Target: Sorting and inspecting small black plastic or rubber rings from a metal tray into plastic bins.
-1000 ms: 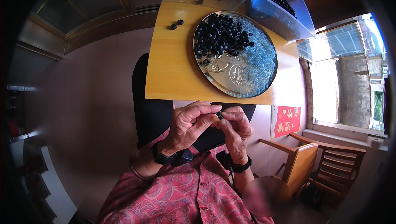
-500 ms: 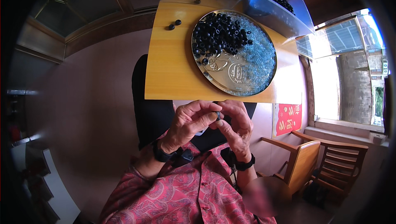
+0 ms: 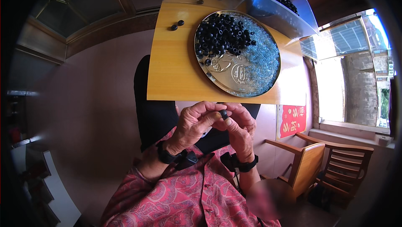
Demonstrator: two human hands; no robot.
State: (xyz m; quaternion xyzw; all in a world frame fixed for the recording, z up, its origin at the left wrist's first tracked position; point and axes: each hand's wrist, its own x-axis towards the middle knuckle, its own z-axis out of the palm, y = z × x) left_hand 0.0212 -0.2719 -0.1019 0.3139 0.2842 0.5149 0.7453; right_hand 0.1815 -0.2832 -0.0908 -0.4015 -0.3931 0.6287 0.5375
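Observation:
In front of my body, just off the table's near edge, both hands meet at their fingertips. Between them is a small round black cap (image 3: pixel 223 113), its dark outer side showing. My left hand (image 3: pixel 191 123) is closed in a pinch at the cap's left side. From the other side the thumb and fingers of my right hand (image 3: pixel 240 127) grip it. Beyond the hands lies a round metal tray (image 3: pixel 224 74). A heap of black caps (image 3: pixel 222 34) fills its far left part, and tiny bluish clear pieces (image 3: pixel 264 59) spread along its right side.
The tray stands on a yellow wooden table (image 3: pixel 171 72). Two loose black caps (image 3: pixel 177 25) lie left of it. Clear plastic bins (image 3: pixel 284 15) with more black pieces stand at the far side. A wooden chair (image 3: pixel 310 168) is at the right, below a window (image 3: pixel 351 72).
The cap has been turned between my fingers: its bluish-green side showed before, its black side shows now. My hands have otherwise barely moved.

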